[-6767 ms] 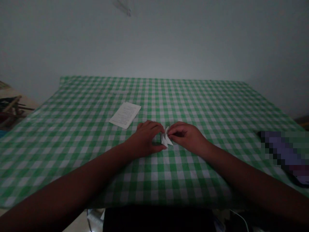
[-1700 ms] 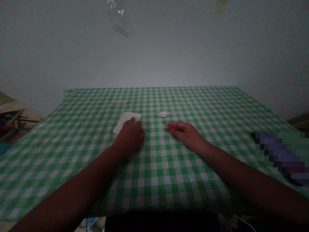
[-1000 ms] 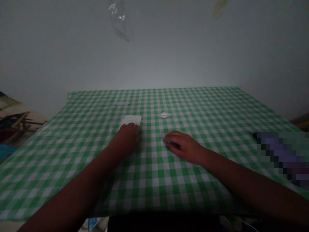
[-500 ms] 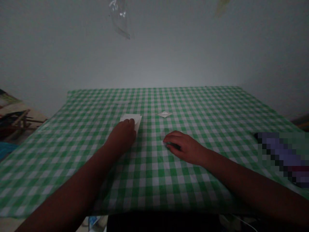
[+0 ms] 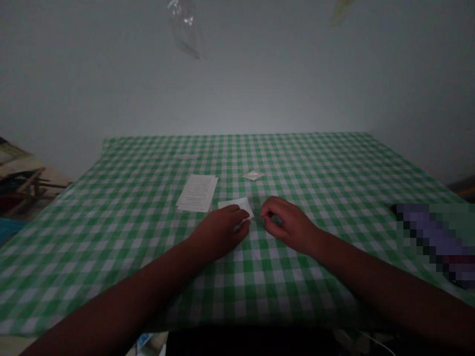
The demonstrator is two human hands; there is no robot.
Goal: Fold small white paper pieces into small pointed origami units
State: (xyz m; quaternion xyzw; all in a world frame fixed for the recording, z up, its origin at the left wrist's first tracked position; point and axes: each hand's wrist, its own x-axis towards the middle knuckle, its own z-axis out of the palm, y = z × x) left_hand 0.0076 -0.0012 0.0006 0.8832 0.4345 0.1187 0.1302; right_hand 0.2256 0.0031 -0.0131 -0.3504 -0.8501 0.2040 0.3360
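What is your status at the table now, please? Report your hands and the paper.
Left hand on white paper piece. Right hand beside it, fingers curled. Printed sheets to its left, folded paper scrap beyond.

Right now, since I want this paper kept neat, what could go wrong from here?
The white paper sheet under your left hand lies right beside the printed sheet, so the two could get pushed together. The light is dim and the checked tablecloth is pale, so paper edges may be hard to line up. The small folded paper lies loose beyond your right hand and might get brushed aside.
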